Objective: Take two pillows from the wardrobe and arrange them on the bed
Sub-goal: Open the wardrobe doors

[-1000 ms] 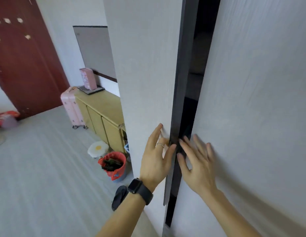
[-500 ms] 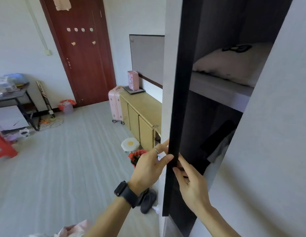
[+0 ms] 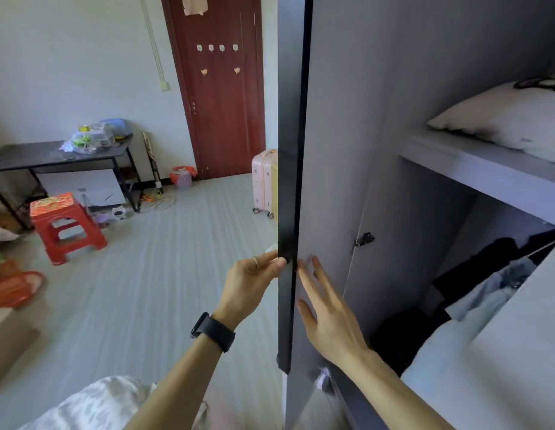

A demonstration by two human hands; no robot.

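The wardrobe door point(image 3: 293, 181) has swung from a narrow crack to wide open, so the shelves are now exposed and the pillows can be reached. The left hand point(image 3: 250, 282) is the grip, clenched on the door's dark edge — thumb in front, fingers behind. The right hand point(image 3: 327, 311) lies released, flat on the door's inner face just beside it. One white pillow point(image 3: 512, 119) shows, up and right of the grip on the upper shelf point(image 3: 475, 169) — a second is not visible.
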